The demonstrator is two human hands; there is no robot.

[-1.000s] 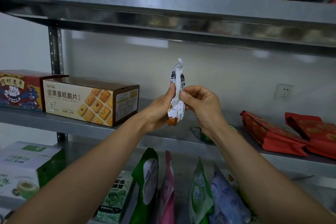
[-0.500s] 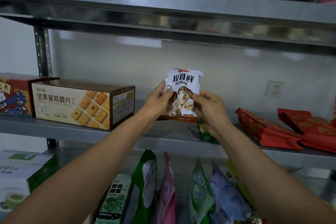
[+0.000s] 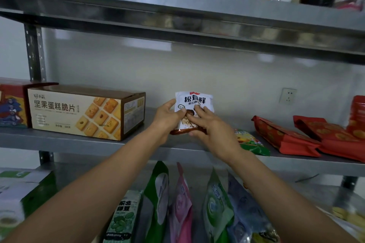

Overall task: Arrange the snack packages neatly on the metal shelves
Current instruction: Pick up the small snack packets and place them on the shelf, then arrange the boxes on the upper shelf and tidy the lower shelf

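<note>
A white packet (image 3: 194, 104) is held upright over the middle shelf (image 3: 98, 142) by both hands.

At the left of the frame a box (image 3: 85, 112) is seen on this shelf. In the centre the packet is gripped at its left edge by the left hand (image 3: 167, 118) and pinched on its front and right side by the right hand (image 3: 211, 126); whether its bottom touches the shelf cannot be told. Further right a green bag (image 3: 254, 144) and red bags (image 3: 284, 136) are lying.

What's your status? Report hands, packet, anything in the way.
Left hand and right hand both gripping white packet. Packet upright, label forward, at middle shelf. Biscuit box to its left, green packet lying flat close on its right.
</note>
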